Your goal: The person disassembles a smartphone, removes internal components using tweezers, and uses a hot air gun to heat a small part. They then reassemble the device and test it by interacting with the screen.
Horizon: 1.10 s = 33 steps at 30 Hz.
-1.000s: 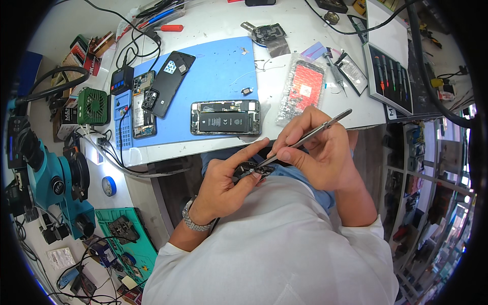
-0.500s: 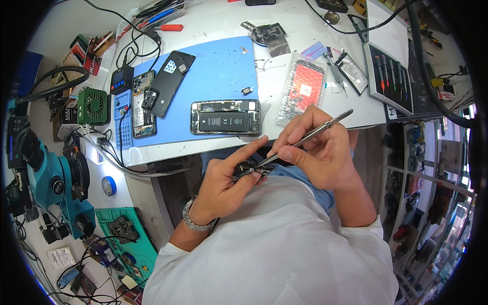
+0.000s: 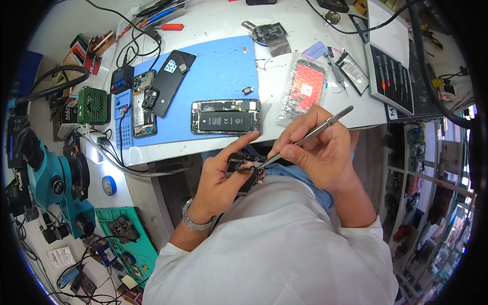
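Over my lap, my left hand (image 3: 214, 185) grips a dark phone part (image 3: 248, 187) with the thumb across it and the index finger stretched toward the table edge. Fine detail on the part is too small to make out. My right hand (image 3: 328, 160) pinches slim metal tweezers (image 3: 325, 128) slantwise. Their tips meet the dark part beside my left thumb; whether they grip a piece there, I cannot tell. Just beyond my hands, an opened phone (image 3: 226, 117) with its black battery showing lies on the blue mat (image 3: 213, 66).
A second opened phone (image 3: 144, 109) and a black back cover (image 3: 170, 84) lie left on the mat. Bubble-wrapped red packaging (image 3: 304, 87) sits right of it, near a screwdriver case (image 3: 389, 76). A teal microscope (image 3: 56, 178) and green fan (image 3: 92, 105) stand left.
The dark part has turned in my left hand, so more of it shows above and below the thumb. My left index finger has drawn back slightly. The tweezers have barely moved.
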Available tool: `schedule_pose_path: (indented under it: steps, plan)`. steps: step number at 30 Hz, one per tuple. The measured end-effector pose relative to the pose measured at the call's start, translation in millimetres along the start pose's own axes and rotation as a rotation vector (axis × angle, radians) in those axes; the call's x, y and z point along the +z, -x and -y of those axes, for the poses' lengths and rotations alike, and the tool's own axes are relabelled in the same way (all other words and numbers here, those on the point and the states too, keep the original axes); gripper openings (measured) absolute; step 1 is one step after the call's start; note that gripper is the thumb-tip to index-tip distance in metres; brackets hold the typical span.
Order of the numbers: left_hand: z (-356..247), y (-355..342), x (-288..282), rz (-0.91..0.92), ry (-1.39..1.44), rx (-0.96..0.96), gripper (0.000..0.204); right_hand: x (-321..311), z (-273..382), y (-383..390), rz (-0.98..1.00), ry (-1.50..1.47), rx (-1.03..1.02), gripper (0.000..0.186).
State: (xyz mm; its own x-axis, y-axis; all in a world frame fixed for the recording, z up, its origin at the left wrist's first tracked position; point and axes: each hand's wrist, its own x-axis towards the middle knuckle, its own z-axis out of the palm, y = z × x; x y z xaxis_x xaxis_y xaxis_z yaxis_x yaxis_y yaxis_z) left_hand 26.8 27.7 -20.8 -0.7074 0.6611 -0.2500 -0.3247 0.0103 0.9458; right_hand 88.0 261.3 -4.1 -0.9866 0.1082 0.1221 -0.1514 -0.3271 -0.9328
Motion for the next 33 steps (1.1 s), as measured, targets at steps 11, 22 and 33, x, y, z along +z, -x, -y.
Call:
schedule_pose_path:
  steps: [11, 22, 33]
  plan:
    - [-8.8, 2.5, -8.5, -0.108, 0.234, -0.144, 0.050, -6.4, -3.8, -34.6, -0.194, 0.146, -0.108, 0.022]
    - [-6.8, 8.0, -22.1, -0.110, 0.288, -0.111, 0.049, -7.3, -25.4, -99.7, -0.314, 0.380, -0.116, 0.021]
    - [-8.6, 6.3, -30.0, -0.122, 0.305, -0.106, 0.050, 2.5, -31.1, -136.2, -0.284, 0.707, -0.110, 0.018]
